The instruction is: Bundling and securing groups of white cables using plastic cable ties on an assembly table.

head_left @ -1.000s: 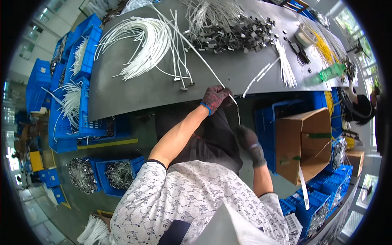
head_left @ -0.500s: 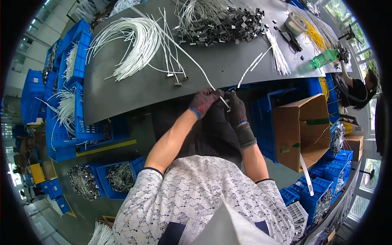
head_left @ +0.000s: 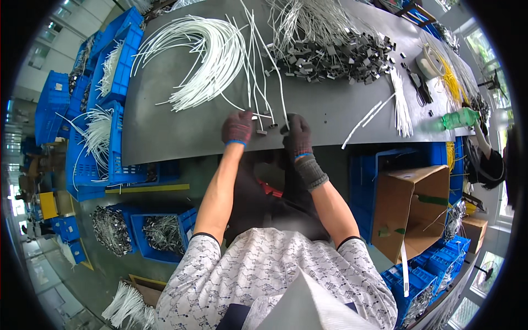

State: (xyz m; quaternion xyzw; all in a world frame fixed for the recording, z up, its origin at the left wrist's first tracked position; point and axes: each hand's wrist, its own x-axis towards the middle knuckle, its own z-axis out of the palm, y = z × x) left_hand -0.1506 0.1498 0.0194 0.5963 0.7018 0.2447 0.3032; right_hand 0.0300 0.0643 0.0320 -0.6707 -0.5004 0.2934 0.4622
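Observation:
My right hand (head_left: 297,135), in a dark knitted glove, is at the table's front edge, fingers closed on the lower end of a long white cable (head_left: 281,91). That cable runs up across the table to the far side. My left hand (head_left: 237,127), also gloved, is closed at the edge a little to the left. What it grips, if anything, is hidden. Between the hands lie a few white cables (head_left: 251,82) ending in small dark connectors (head_left: 262,132). Behind my left hand a big curved bundle of white cables (head_left: 214,60) rests on the table.
A heap of wires with dark connectors (head_left: 335,58) covers the back of the grey table (head_left: 181,129). To the right are a small white bundle (head_left: 401,104), a green bottle (head_left: 461,118) and a cardboard box (head_left: 393,212). Blue crates (head_left: 115,143) stand left. Another person (head_left: 487,165) is at far right.
Both hands have moved apart and forward to the table edge. My left hand has let go of the long white cable and gone left; my right hand now has its end. The view has shifted.

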